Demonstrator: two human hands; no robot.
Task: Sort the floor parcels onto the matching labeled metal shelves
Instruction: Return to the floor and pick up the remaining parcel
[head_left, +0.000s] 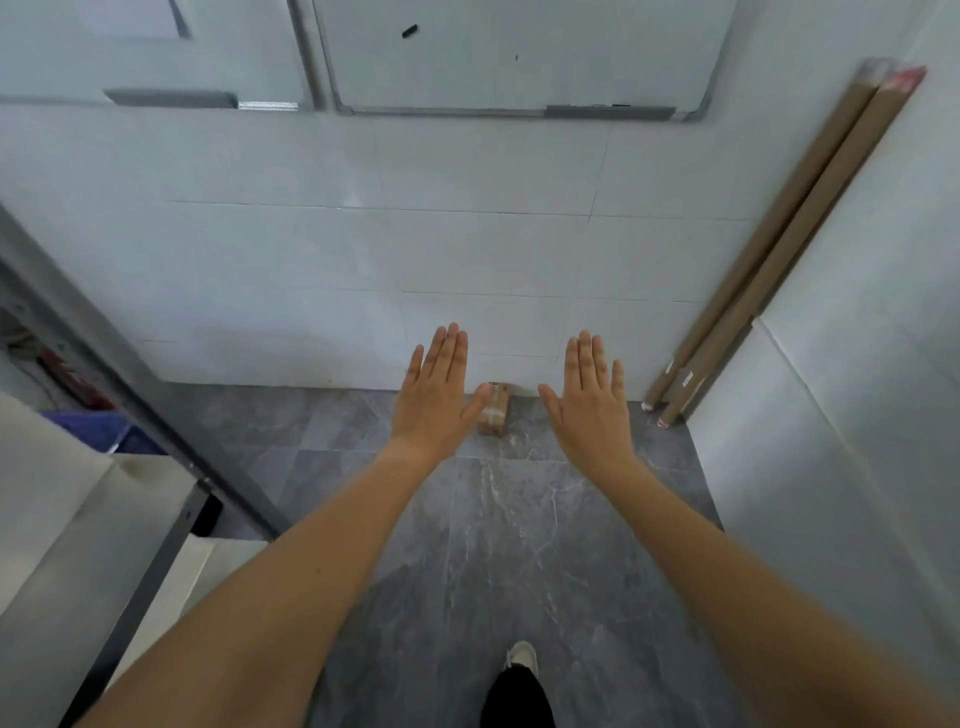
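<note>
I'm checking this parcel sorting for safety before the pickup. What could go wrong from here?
1. The small box sits on the floor against the wall, so the fingers may have little room behind it.
2. Both hands, left and right, are open and empty; a careless grasp could let the taped box slip.
3. The cardboard tubes leaning in the corner could topple if bumped.

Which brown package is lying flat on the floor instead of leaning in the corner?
The small taped cardboard parcel by the wall, seen between the two open hands. The two long brown tubes stand tilted against the right corner.
</note>
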